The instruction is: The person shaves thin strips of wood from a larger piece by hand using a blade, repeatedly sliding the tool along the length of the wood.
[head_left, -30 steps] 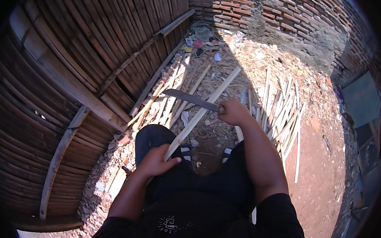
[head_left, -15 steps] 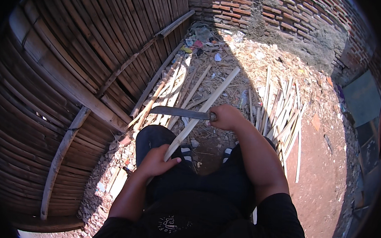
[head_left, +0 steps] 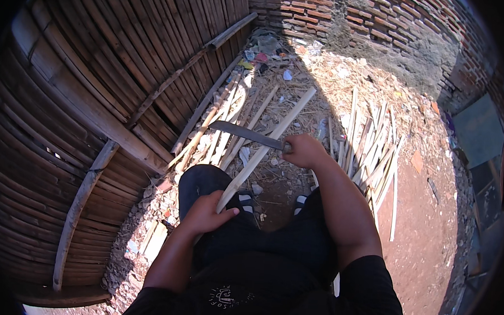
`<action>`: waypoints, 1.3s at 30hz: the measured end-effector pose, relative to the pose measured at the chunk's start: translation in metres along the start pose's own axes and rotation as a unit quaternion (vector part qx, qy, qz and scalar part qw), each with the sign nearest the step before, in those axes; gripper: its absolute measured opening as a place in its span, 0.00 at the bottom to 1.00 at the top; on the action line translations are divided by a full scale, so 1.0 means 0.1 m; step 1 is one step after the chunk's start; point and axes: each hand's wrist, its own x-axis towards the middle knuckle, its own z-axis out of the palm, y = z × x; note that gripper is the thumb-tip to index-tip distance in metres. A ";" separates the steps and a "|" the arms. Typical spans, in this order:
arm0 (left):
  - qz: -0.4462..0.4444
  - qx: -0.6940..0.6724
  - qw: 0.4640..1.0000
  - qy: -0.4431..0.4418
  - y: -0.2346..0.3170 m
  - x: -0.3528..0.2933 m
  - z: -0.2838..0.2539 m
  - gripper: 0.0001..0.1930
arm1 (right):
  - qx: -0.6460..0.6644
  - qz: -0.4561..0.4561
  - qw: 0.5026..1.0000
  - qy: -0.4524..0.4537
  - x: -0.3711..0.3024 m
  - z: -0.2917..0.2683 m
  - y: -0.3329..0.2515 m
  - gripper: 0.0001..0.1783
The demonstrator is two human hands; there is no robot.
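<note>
A long pale bamboo strip (head_left: 276, 134) slants from my left thigh up and away to the right. Near its lower end, my left hand (head_left: 208, 213) is closed around it, thumb laid out to the side. My right hand (head_left: 305, 151) grips the handle of a machete (head_left: 247, 134), whose dark, broad blade points left and a little away from me. The blade crosses above the strip close to the handle; whether the two touch I cannot tell. Part of the handle is hidden inside my fist.
Split bamboo strips (head_left: 372, 155) lie heaped on the ground at right, and more poles (head_left: 217, 121) lie along the bamboo slat wall (head_left: 126, 54) at left. A brick wall (head_left: 378, 27) closes the far side. Litter and dry straw cover the ground before it. My sandalled feet (head_left: 300, 203) are close below.
The machete has swung so its tip sits farther from me, and my right hand has shifted slightly right and away. My left hand and the strip have barely moved.
</note>
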 end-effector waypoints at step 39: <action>-0.007 0.016 1.000 -0.001 -0.01 0.01 0.03 0.29 | -0.025 -0.017 0.999 -0.041 -0.02 -0.01 -0.13 0.28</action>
